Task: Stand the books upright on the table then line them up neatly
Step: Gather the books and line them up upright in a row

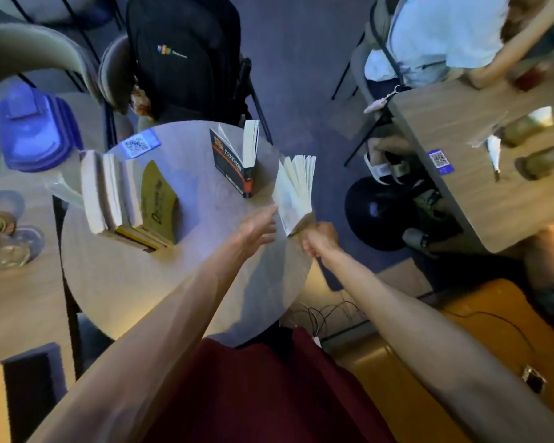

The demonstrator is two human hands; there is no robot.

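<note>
On the round table (135, 282), several pale books (109, 190) stand upright side by side at the left, with a yellow-covered book (157, 199) at their right end. A black book (237, 161) stands upright and partly fanned at the far side. My right hand (320, 239) grips the lower corner of a light-covered book (296, 190), held upright at the table's right edge with its pages fanned apart. My left hand (258, 228) hovers just left of that book, fingers spread, holding nothing.
A QR sticker (139, 144) lies at the table's far left. A chair with a black backpack (186, 55) stands behind the table. Another person sits at a wooden table (480, 193) to the right. A table with glassware (4, 238) adjoins on the left.
</note>
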